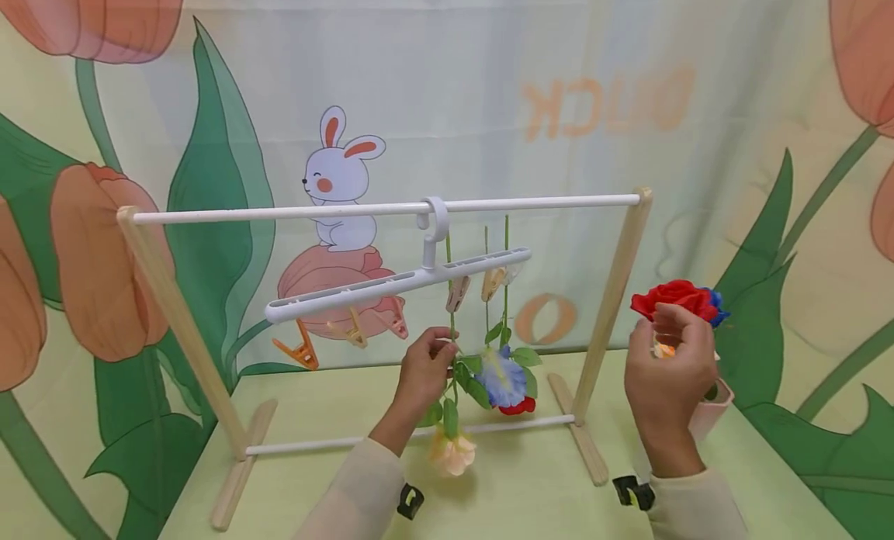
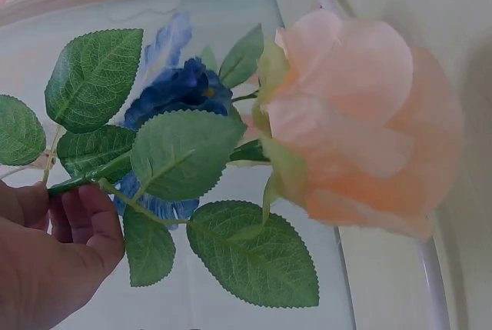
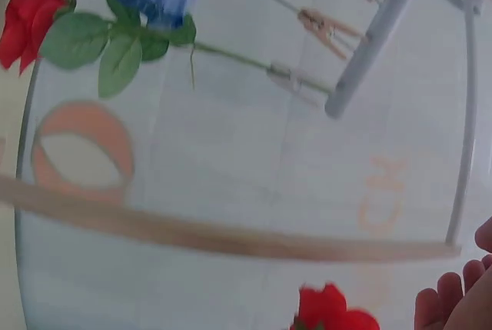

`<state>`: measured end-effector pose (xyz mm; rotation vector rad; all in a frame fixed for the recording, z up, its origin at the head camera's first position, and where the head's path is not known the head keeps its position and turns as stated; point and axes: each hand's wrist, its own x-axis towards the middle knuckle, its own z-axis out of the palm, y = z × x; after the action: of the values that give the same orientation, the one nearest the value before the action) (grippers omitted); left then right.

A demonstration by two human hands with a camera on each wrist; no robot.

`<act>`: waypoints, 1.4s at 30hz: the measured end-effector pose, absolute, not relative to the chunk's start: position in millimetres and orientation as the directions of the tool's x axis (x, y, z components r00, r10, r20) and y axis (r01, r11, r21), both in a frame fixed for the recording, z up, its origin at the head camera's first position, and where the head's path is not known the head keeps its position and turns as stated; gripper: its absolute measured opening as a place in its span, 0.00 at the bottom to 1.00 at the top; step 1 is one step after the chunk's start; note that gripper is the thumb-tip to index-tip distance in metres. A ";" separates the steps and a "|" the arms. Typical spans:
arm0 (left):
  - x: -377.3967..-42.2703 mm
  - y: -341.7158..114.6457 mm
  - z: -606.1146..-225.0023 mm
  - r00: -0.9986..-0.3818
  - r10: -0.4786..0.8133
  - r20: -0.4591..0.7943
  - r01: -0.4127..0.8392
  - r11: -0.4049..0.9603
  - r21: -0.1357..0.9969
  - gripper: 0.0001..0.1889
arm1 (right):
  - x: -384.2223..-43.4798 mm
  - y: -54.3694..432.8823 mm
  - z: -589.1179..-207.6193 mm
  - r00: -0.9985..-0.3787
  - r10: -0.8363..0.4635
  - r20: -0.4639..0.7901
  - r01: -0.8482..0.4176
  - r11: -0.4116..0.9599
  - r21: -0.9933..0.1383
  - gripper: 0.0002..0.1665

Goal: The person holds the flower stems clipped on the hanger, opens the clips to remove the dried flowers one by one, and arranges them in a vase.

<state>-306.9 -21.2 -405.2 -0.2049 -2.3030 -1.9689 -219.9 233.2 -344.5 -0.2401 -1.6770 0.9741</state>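
My left hand (image 1: 426, 373) pinches the green stem of a peach rose (image 1: 454, 453), which hangs bloom down from a clothespin (image 1: 457, 294) on a white hanger (image 1: 342, 298). In the left wrist view, finger and thumb hold that stem just above its leaves. Beside it, a blue flower (image 1: 501, 379) and a red rose (image 1: 518, 406) also hang upside down from clips. My right hand (image 1: 670, 385) is raised at the right with loosely bent fingers, in front of a red rose (image 1: 673, 294) standing in a pink vase (image 1: 712, 410). In the right wrist view, nothing shows between its fingers.
The hanger hooks over the white top rod (image 1: 314, 212) of a wooden-legged stand. Unused orange (image 1: 303, 347), yellow (image 1: 356, 330) and pink clips (image 1: 396, 320) dangle on its left half. A wooden post (image 1: 615, 292) stands between my hands. A printed curtain (image 1: 447, 82) hangs behind.
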 end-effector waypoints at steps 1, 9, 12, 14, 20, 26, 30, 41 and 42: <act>-306.4 -21.8 -405.1 -0.986 0.033 0.165 0.168 0.156 0.973 0.09 | -222.1 227.7 -345.2 -0.367 0.595 0.716 -0.335 0.633 -0.698 0.18; -304.2 -27.2 -404.2 -0.984 0.046 0.172 0.177 0.157 0.972 0.09 | -243.5 181.6 -354.8 -0.519 0.510 0.686 -0.359 0.598 -0.716 0.16; -303.5 -28.8 -404.6 -0.983 0.051 0.175 0.181 0.159 0.970 0.09 | -250.2 161.7 -355.3 -0.575 0.468 0.671 -0.363 0.588 -0.722 0.16; -302.9 -29.9 -404.8 -0.984 0.053 0.168 0.174 0.153 0.973 0.09 | -255.2 148.5 -354.9 -0.611 0.437 0.660 -0.380 0.569 -0.729 0.16; -298.9 -33.1 -403.5 -0.981 0.083 0.173 0.184 0.147 0.972 0.09 | -273.7 109.4 -355.4 -0.720 0.386 0.577 -0.377 0.480 -0.792 0.18; -295.0 -34.3 -400.6 -0.976 0.117 0.183 0.200 0.162 0.966 0.10 | -288.2 82.8 -352.8 -0.783 0.410 0.468 -0.318 0.383 -0.867 0.22; -293.6 -35.6 -400.1 -0.977 0.130 0.168 0.188 0.166 0.968 0.10 | -296.2 70.8 -348.7 -0.789 0.452 0.416 -0.288 0.326 -0.900 0.25; -287.7 -37.8 -399.5 -0.974 0.141 0.178 0.197 0.134 0.971 0.10 | -304.1 55.3 -343.4 -0.730 0.563 0.389 -0.287 0.265 -0.921 0.21; -287.6 -38.2 -399.6 -0.974 0.139 0.179 0.198 0.137 0.971 0.09 | -304.0 54.5 -343.3 -0.726 0.568 0.388 -0.288 0.262 -0.921 0.21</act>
<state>-287.6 -38.2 -399.6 -0.3457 -2.3338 -2.0047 -304.0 54.5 -343.3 -0.2548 -1.8314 1.5478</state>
